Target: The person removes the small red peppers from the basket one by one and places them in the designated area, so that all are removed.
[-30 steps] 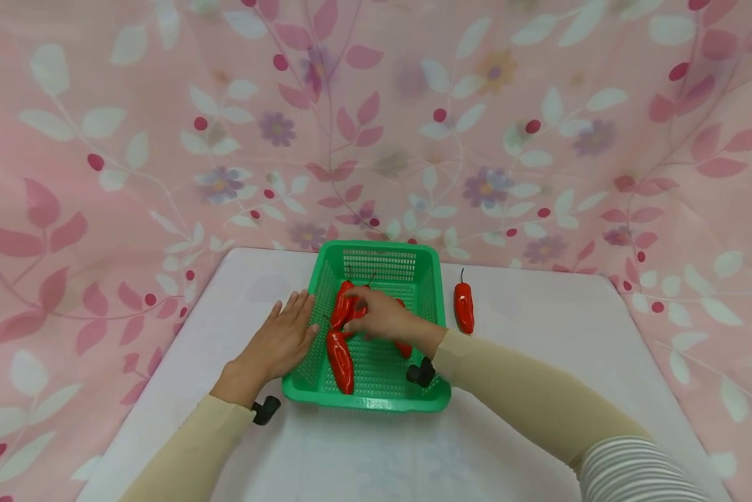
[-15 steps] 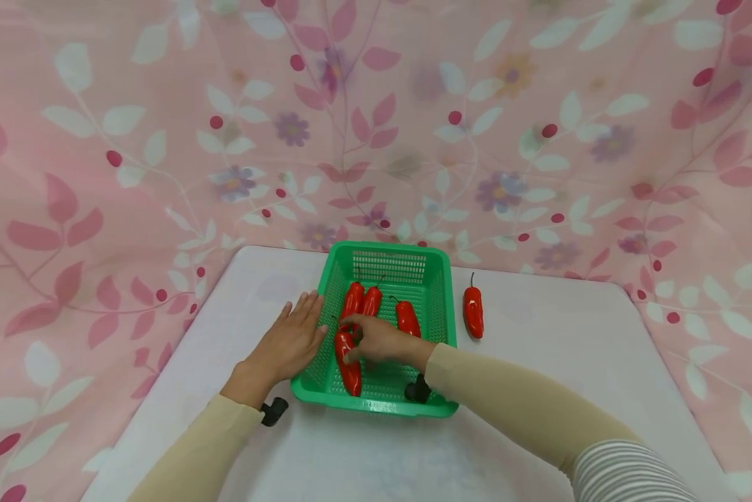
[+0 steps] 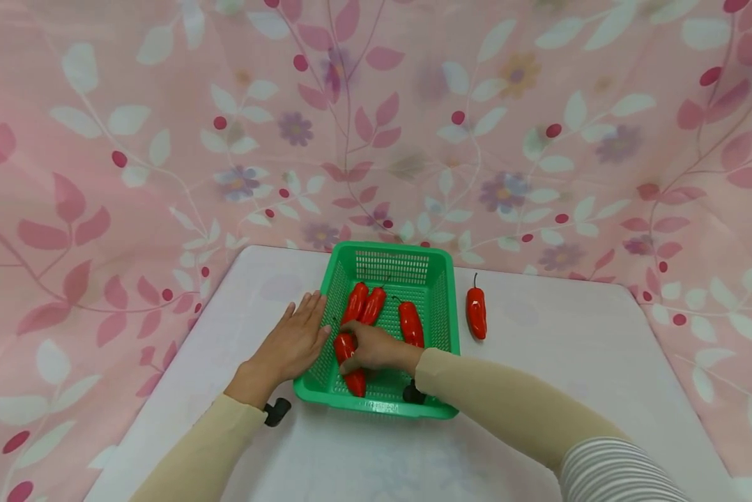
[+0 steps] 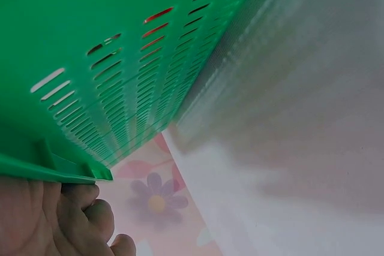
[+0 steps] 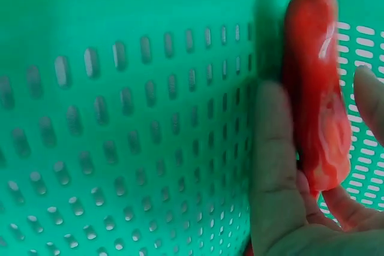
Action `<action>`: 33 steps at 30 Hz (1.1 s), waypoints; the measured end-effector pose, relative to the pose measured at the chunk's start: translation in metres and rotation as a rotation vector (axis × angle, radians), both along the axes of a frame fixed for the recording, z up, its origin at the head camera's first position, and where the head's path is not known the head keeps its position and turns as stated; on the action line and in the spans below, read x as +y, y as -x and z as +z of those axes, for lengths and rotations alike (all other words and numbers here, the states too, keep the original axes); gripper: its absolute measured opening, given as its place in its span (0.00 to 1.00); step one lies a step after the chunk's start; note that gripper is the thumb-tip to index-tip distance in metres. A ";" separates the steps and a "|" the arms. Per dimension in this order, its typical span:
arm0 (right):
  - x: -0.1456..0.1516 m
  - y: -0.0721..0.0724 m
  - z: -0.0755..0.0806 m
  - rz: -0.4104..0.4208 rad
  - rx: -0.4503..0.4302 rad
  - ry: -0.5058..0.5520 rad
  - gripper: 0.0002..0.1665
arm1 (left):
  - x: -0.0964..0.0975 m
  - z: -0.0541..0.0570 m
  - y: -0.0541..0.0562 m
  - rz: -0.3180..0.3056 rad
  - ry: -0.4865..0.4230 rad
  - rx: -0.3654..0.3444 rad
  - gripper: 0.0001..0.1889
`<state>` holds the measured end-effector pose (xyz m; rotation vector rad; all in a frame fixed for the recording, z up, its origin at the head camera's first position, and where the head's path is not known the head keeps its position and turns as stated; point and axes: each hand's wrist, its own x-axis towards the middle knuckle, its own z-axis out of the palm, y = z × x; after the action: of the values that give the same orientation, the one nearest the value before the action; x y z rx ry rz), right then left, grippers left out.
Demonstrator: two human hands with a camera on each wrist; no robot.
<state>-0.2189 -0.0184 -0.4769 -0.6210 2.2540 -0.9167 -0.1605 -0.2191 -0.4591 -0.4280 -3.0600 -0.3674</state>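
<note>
A green plastic basket with slotted walls holds several shiny red chili peppers. My right hand reaches inside, thumb and fingers curled round the near-left chili pepper. In the right wrist view that chili pepper lies between the fingers, close to the slotted wall. My left hand rests along the basket's left rim with its fingers straight; its fingertips show beside the rim in the left wrist view. Two more chili peppers lie side by side toward the back, and another lies to the right.
A single chili pepper with a dark stem lies on the white table, right of the basket. Behind the table hangs a pink floral cloth.
My right hand has moved from the back-left chili peppers toward the near-left one and closed round it. My left hand stays at the rim. The head view has shifted slightly.
</note>
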 end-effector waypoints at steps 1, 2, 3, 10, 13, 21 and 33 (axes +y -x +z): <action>-0.001 0.000 -0.001 0.001 0.005 -0.005 0.49 | 0.000 0.000 0.000 -0.001 0.001 0.001 0.36; -0.002 -0.001 -0.001 0.001 0.008 -0.007 0.49 | 0.000 0.000 0.000 -0.002 0.002 0.000 0.36; -0.002 -0.001 -0.001 -0.003 0.005 0.000 0.48 | 0.000 0.000 -0.001 -0.003 0.004 0.001 0.36; 0.001 0.006 -0.002 -0.052 0.032 0.074 0.44 | 0.000 0.000 -0.002 -0.004 -0.002 0.008 0.35; 0.001 0.011 -0.003 -0.062 0.068 0.120 0.42 | 0.000 0.000 -0.002 -0.002 -0.009 0.004 0.36; 0.003 0.014 0.001 -0.120 0.163 0.218 0.38 | 0.000 0.000 -0.002 0.000 -0.019 -0.009 0.36; 0.012 0.019 0.012 -0.189 0.279 0.313 0.38 | 0.000 0.000 -0.002 0.009 -0.035 -0.025 0.37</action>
<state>-0.2376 -0.0061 -0.4652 -0.7187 2.4677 -1.3678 -0.1588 -0.2190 -0.4591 -0.4115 -3.0728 -0.4288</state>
